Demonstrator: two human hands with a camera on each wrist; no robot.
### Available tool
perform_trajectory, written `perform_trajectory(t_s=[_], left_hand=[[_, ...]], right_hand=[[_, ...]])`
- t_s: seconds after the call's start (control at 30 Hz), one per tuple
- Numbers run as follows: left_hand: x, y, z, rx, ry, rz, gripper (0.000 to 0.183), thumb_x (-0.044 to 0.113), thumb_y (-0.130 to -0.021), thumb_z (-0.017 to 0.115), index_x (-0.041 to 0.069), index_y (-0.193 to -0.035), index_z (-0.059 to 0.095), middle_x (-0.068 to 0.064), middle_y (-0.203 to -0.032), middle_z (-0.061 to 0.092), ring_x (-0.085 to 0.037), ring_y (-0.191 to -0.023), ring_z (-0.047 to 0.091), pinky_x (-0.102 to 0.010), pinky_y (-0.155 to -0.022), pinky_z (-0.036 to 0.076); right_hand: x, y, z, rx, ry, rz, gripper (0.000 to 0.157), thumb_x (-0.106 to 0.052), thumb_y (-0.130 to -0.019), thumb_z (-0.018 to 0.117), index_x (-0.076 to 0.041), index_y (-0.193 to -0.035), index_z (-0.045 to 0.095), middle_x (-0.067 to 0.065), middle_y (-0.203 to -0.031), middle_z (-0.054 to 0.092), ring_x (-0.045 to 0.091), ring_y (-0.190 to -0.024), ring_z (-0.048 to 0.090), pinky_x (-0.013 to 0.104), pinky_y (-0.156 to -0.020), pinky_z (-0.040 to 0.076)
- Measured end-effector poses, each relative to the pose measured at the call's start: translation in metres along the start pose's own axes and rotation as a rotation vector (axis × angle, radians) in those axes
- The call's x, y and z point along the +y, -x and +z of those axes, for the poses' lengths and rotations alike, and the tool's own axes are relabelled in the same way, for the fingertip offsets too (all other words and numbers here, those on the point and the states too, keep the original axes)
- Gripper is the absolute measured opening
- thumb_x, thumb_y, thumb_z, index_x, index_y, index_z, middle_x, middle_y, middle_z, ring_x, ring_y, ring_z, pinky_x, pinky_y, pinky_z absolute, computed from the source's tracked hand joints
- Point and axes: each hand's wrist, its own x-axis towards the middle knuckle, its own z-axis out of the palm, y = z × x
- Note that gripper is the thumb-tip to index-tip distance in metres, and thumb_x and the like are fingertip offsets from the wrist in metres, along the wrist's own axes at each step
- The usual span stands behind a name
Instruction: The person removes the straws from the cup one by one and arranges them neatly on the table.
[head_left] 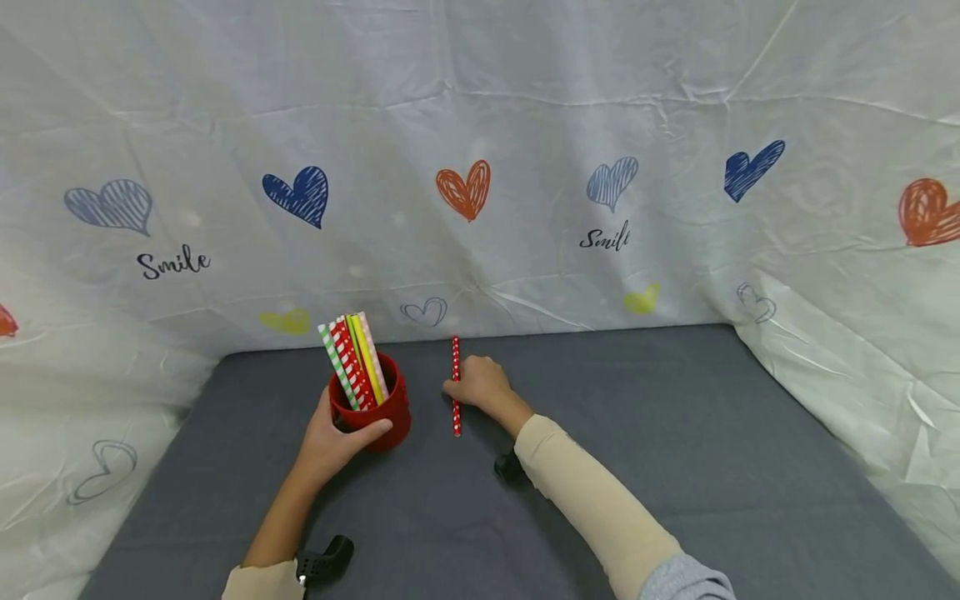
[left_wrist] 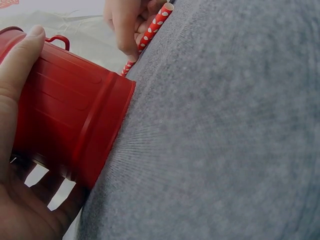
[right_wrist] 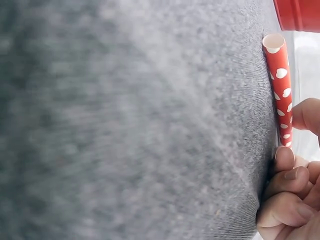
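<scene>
My left hand (head_left: 326,446) grips a small red metal bucket (head_left: 395,421) from its near left side, thumb across the front. Several paper straws (head_left: 352,362) lean in the bucket, striped green, spotted red, yellow and pale pink. To the right, my right hand (head_left: 483,385) pinches one red paper straw (head_left: 456,422) with white hearts around its middle. That straw lies along the cloth, as the right wrist view shows, and its hollow end (right_wrist: 274,42) faces the camera. In the left wrist view the bucket's side handle (left_wrist: 61,41) shows beside the thumb.
A dark grey cloth (head_left: 675,467) covers the table. Behind and at the sides hangs a white sheet (head_left: 525,150) printed with hearts and "Smile". A black strap-like device (head_left: 328,560) sits at my left wrist, and another dark piece (head_left: 508,468) shows under the right sleeve.
</scene>
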Motion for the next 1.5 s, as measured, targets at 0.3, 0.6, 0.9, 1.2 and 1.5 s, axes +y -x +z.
perform_trajectory(t_s=[0.3,0.6,0.9,1.2,1.5], left_hand=[[0.002,0.000,-0.001,0.001,0.002,-0.006,0.096,0.026,-0.084,0.083,0.009,-0.156,0.022,-0.013,-0.146,0.041,-0.029,-0.127,0.043,-0.052,-0.093,0.047],[0.003,0.001,0.000,-0.002,0.013,-0.019,0.095,0.026,-0.083,0.084,0.009,-0.155,0.023,-0.013,-0.144,0.042,-0.028,-0.126,0.045,-0.052,-0.094,0.046],[0.001,0.001,-0.001,-0.005,0.016,-0.009,0.095,0.026,-0.084,0.083,0.010,-0.156,0.022,-0.011,-0.145,0.041,-0.027,-0.126,0.044,-0.050,-0.092,0.047],[0.000,-0.001,0.002,-0.005,-0.009,0.004,0.097,0.029,-0.084,0.083,0.009,-0.156,0.022,-0.012,-0.145,0.041,-0.028,-0.125,0.044,-0.053,-0.094,0.046],[0.000,-0.001,0.000,0.005,0.001,0.009,0.097,0.027,-0.083,0.084,0.009,-0.155,0.022,-0.012,-0.144,0.042,-0.027,-0.124,0.046,-0.052,-0.094,0.046]], right_hand=[[0.003,0.006,-0.002,0.025,-0.040,-0.074,0.048,-0.030,-0.089,0.068,-0.017,-0.053,0.038,-0.007,-0.046,0.029,0.009,-0.043,0.024,0.026,-0.043,0.024],[0.009,0.006,-0.005,0.014,-0.085,-0.124,0.047,-0.030,-0.090,0.067,-0.017,-0.053,0.042,-0.008,-0.047,0.034,0.009,-0.043,0.029,0.025,-0.044,0.025],[0.009,0.007,-0.013,0.126,-0.142,-0.228,0.046,-0.027,-0.092,0.067,-0.016,-0.055,0.042,-0.007,-0.049,0.034,0.009,-0.045,0.028,0.024,-0.045,0.024],[-0.016,0.019,-0.032,0.163,-0.279,-0.371,0.031,-0.018,-0.096,0.065,-0.014,-0.067,0.056,-0.006,-0.054,0.047,0.010,-0.048,0.041,0.025,-0.050,0.036],[-0.052,0.031,-0.041,0.190,-0.381,-0.514,0.016,-0.014,-0.097,0.062,-0.013,-0.083,0.069,-0.006,-0.065,0.058,0.011,-0.053,0.049,0.025,-0.054,0.043]])
